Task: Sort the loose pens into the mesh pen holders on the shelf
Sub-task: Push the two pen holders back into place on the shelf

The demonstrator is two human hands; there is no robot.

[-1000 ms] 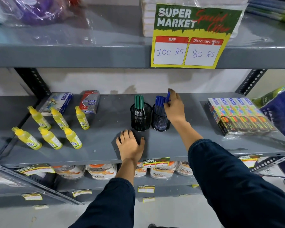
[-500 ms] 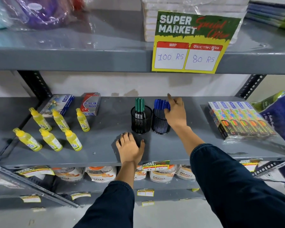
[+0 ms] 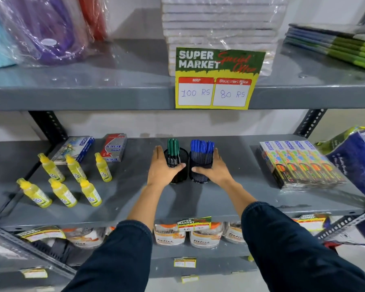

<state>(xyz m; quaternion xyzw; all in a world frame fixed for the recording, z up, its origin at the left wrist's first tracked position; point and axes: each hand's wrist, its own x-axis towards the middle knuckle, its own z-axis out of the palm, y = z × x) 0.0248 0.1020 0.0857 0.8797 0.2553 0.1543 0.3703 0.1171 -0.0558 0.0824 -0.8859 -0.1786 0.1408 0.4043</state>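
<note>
your left hand (image 3: 159, 166) now wraps the green-pen holder (image 3: 176, 165) and your right hand (image 3: 214, 167) the blue-pen holder (image 3: 201, 168), both mid-shelf; a moment ago the right was dropping its last pen. sorting looks finished.

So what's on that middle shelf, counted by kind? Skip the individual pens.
Yellow bottles: 6
Mesh holders: 2
Small boxes: 2
Colourful packs: 5
Total: 15
The left hand and right hand each cup a holder.
</note>
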